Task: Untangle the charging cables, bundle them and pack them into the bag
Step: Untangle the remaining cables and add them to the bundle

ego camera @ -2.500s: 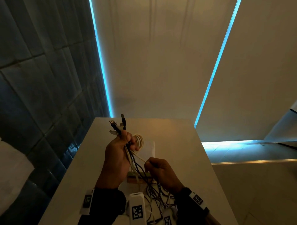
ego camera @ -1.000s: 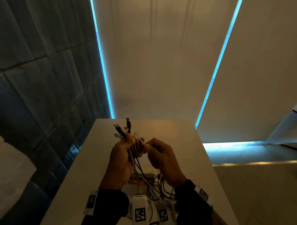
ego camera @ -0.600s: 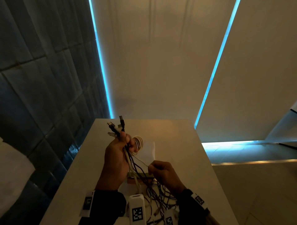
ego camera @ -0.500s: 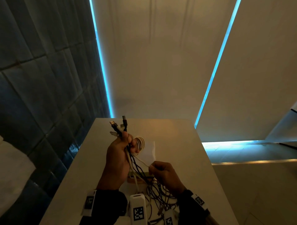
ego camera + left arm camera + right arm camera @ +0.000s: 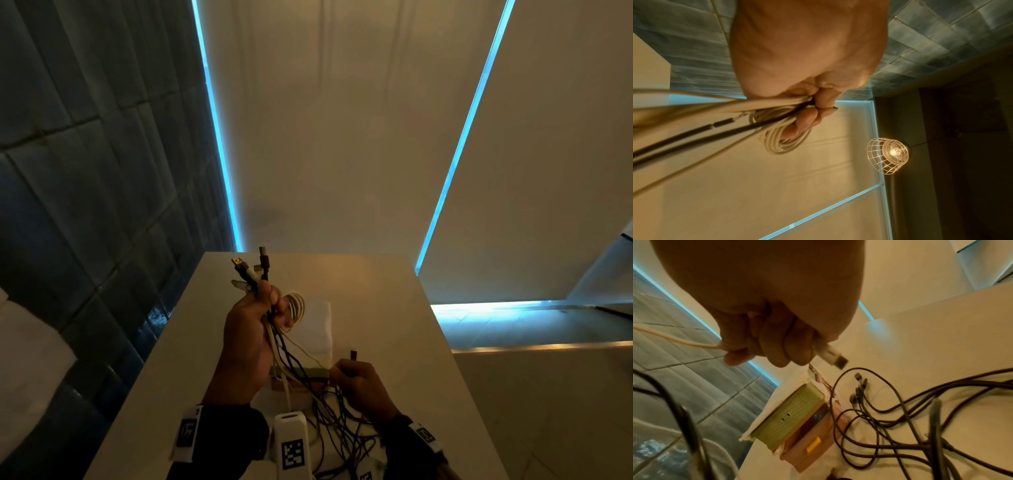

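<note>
Green-topped box (image 5: 795, 412) beside loose black cables (image 5: 890, 426), left hand (image 5: 248, 337) gripping white coil (image 5: 781, 138), right hand (image 5: 772, 305) pinching plug (image 5: 833, 356)

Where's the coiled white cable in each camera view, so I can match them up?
Head: the coiled white cable sits just right of the left hand, above the table.
Left wrist: centre, looped round the fingers.
Right wrist: not in it.
Shared landmark: the blue light strip.

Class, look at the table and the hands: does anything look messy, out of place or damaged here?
Yes: dark cables sprawl in a tangle over the table, and more hang knotted from the left hand. Only the white coil is tidy. No damage shows.
</note>
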Motion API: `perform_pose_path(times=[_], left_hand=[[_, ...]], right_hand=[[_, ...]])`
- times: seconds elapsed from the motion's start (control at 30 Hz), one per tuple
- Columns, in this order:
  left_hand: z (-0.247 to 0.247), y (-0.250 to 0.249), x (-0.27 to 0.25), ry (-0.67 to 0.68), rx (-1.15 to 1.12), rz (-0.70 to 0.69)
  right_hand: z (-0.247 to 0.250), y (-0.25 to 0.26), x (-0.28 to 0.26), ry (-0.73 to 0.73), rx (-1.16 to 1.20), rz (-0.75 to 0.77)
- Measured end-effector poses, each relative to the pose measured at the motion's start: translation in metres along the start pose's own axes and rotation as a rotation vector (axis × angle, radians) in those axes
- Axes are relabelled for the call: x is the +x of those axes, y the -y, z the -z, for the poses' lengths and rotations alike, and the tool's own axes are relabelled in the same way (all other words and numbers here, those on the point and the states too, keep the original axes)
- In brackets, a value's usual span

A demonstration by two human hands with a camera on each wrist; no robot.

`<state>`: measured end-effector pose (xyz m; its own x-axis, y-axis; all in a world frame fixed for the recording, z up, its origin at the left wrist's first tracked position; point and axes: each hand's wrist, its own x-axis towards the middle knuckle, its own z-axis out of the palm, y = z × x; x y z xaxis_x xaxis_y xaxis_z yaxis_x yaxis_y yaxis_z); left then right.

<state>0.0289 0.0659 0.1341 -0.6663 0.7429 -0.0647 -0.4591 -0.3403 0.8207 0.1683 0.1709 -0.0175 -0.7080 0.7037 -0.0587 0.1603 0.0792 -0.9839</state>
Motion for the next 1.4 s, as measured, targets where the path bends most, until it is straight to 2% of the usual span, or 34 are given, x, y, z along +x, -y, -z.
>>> perform_pose_path(times=[0.17, 0.33, 0.47, 0.57, 0.73, 0.87, 0.97, 1.03, 1.1, 1.2, 1.23, 1.33, 1.4], left_hand=[[-0.001, 0.002, 0.0, -0.005, 0.029, 0.004], [0.002, 0.003, 0.003, -0.004, 0.077, 0.006], [0.001, 0.004, 0.005, 0.033, 0.156, 0.034], [-0.002, 0.005, 0.004, 0.061, 0.197, 0.063], [0.005, -0.003, 0.007, -0.032, 0.183, 0.017], [0.013, -0.001, 0.011, -0.059, 0.248, 0.014], [0.014, 0.005, 0.012, -0.081, 0.367, -0.017], [0.015, 0.004, 0.014, -0.074, 0.338, -0.031], [0.013, 0.006, 0.015, -0.044, 0.31, -0.036], [0.006, 0.019, 0.018, 0.008, 0.482, -0.047], [0.005, 0.021, 0.019, 0.0, 0.525, -0.049], [0.013, 0.015, 0.026, -0.077, 0.52, -0.087], [0.015, 0.013, 0.026, -0.058, 0.371, -0.075]], right_hand=[[0.0, -0.009, 0.002, -0.044, 0.009, -0.016], [0.006, -0.021, 0.006, -0.065, -0.107, -0.023], [0.014, -0.004, 0.018, -0.19, -0.143, -0.077], [0.018, 0.025, 0.024, -0.295, -0.069, -0.101], [0.037, 0.063, 0.012, -0.369, 0.016, -0.028], [0.079, 0.061, -0.011, -0.485, -0.131, 0.068], [0.128, 0.041, -0.034, -0.695, -0.158, 0.031], [0.16, 0.028, -0.056, -0.823, -0.178, -0.043], [0.182, 0.013, -0.075, -0.848, -0.296, -0.095], [0.196, -0.004, -0.095, -0.905, -0.43, -0.118], [0.205, -0.013, -0.103, -0.945, -0.441, -0.177], [0.247, -0.061, -0.136, -1.094, -0.296, -0.348], [0.296, -0.13, -0.161, -1.005, -0.149, -0.427]])
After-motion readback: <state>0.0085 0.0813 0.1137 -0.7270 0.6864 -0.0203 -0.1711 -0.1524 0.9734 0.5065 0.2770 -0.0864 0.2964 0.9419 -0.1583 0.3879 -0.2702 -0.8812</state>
